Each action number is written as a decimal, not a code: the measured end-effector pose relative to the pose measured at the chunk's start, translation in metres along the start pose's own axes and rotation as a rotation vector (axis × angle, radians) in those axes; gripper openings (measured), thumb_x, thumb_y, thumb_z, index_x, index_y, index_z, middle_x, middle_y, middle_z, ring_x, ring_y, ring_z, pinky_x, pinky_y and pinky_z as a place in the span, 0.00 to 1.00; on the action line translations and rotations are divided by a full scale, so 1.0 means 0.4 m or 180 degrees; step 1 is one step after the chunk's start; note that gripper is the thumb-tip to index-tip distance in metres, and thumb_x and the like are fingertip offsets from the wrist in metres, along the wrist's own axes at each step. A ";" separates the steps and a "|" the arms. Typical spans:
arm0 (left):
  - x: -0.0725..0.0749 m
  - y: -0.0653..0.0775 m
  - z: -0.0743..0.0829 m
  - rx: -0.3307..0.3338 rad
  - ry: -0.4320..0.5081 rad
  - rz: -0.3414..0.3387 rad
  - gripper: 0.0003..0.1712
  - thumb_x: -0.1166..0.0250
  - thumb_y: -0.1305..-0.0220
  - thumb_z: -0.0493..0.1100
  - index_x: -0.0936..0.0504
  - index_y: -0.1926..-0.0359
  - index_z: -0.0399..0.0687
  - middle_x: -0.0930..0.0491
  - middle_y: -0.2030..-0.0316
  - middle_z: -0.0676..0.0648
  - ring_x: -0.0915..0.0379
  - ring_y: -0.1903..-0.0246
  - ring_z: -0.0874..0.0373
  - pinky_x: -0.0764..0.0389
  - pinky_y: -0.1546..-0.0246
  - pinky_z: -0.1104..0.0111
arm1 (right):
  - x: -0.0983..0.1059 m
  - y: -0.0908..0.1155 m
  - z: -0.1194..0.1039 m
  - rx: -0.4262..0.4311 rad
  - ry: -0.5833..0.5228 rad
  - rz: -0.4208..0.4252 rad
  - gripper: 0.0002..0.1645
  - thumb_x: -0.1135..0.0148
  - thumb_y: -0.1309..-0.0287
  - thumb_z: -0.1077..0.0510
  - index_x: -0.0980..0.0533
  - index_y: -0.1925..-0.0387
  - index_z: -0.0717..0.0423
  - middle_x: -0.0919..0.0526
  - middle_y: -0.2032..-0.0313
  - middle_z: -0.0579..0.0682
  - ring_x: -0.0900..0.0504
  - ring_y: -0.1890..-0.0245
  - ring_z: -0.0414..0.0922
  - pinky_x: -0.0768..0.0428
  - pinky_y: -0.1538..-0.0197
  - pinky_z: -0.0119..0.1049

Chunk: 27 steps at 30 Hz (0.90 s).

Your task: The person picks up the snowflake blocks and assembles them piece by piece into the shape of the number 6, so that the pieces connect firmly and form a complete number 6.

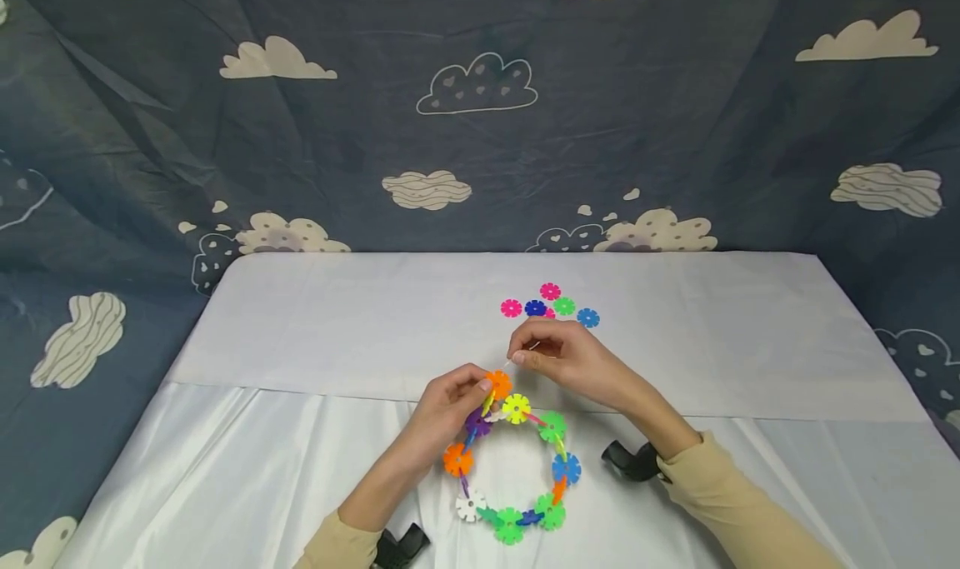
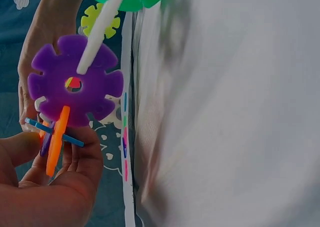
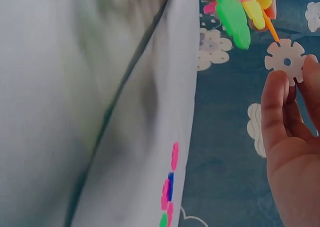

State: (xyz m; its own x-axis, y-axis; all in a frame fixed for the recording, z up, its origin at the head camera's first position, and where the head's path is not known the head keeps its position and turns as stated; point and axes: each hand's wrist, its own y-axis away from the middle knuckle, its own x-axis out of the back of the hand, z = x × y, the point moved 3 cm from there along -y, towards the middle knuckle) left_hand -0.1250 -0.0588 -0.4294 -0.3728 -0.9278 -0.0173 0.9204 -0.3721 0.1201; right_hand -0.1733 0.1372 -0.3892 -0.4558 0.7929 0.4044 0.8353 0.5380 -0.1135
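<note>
Interlocking plastic flower-shaped discs in many colours form a ring (image 1: 508, 526) that stretches below both hands in the head view. My left hand (image 1: 448, 402) holds the ring at its upper left, fingers and thumb at an orange disc (image 1: 499, 384). In the left wrist view a purple disc (image 2: 47, 72) stands in front of the left hand (image 2: 55, 192), partly covering its grip. My right hand (image 1: 566, 361) pinches a white disc (image 3: 277, 59) between thumb and fingers. In the right wrist view the white disc's rim meets the edge of an orange disc (image 3: 271, 29).
Loose pink, blue and green discs, such as a light-blue disc (image 1: 588, 317), lie flat on the white-covered table (image 1: 337, 327) beyond the right hand. Black wrist straps (image 1: 630, 462) show near both sleeves. A dark cloth (image 1: 480, 152) with cloud prints hangs behind the table.
</note>
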 end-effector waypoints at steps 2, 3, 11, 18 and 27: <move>0.000 0.000 0.002 -0.0005 -0.0008 0.0027 0.14 0.43 0.26 0.46 0.20 0.55 0.39 0.23 0.70 0.47 0.35 0.73 0.57 0.33 0.71 0.70 | 0.003 0.000 -0.001 0.0000 -0.0018 -0.0037 0.03 0.34 0.38 0.61 0.19 0.63 0.56 0.20 0.64 0.48 0.23 0.61 0.47 0.20 0.54 0.39; 0.000 0.000 0.004 -0.0011 -0.0011 0.0037 0.14 0.43 0.26 0.46 0.20 0.55 0.39 0.23 0.70 0.47 0.35 0.73 0.57 0.34 0.71 0.70 | 0.003 0.000 -0.002 0.0014 -0.0021 -0.0066 0.04 0.34 0.38 0.61 0.19 0.62 0.57 0.20 0.64 0.48 0.23 0.61 0.47 0.20 0.55 0.38; -0.003 0.000 0.002 -0.0020 0.0039 0.0001 0.14 0.45 0.25 0.46 0.21 0.56 0.39 0.23 0.71 0.46 0.38 0.76 0.56 0.37 0.74 0.70 | -0.006 0.000 0.006 0.0043 -0.0131 -0.0031 0.07 0.34 0.37 0.59 0.19 0.59 0.56 0.19 0.62 0.48 0.22 0.61 0.49 0.20 0.55 0.37; -0.006 0.001 -0.002 0.0016 0.0052 0.0012 0.14 0.45 0.25 0.45 0.21 0.56 0.38 0.22 0.70 0.44 0.38 0.76 0.57 0.37 0.76 0.72 | -0.024 0.004 0.024 -0.0147 -0.0267 0.0225 0.11 0.33 0.38 0.57 0.18 0.57 0.61 0.17 0.62 0.49 0.20 0.63 0.51 0.20 0.55 0.39; -0.001 -0.003 -0.004 -0.0003 0.0042 0.0083 0.14 0.45 0.25 0.46 0.21 0.57 0.38 0.20 0.69 0.44 0.32 0.72 0.56 0.30 0.68 0.71 | -0.043 0.010 0.023 -0.0276 -0.0544 0.0404 0.12 0.33 0.37 0.56 0.18 0.55 0.57 0.16 0.60 0.56 0.16 0.61 0.57 0.18 0.54 0.43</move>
State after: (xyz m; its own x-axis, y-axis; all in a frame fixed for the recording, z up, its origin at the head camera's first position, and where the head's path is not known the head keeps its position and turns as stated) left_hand -0.1256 -0.0580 -0.4311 -0.3472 -0.9374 -0.0271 0.9298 -0.3479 0.1198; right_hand -0.1650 0.1283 -0.4049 -0.3848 0.8935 0.2314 0.9091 0.4103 -0.0723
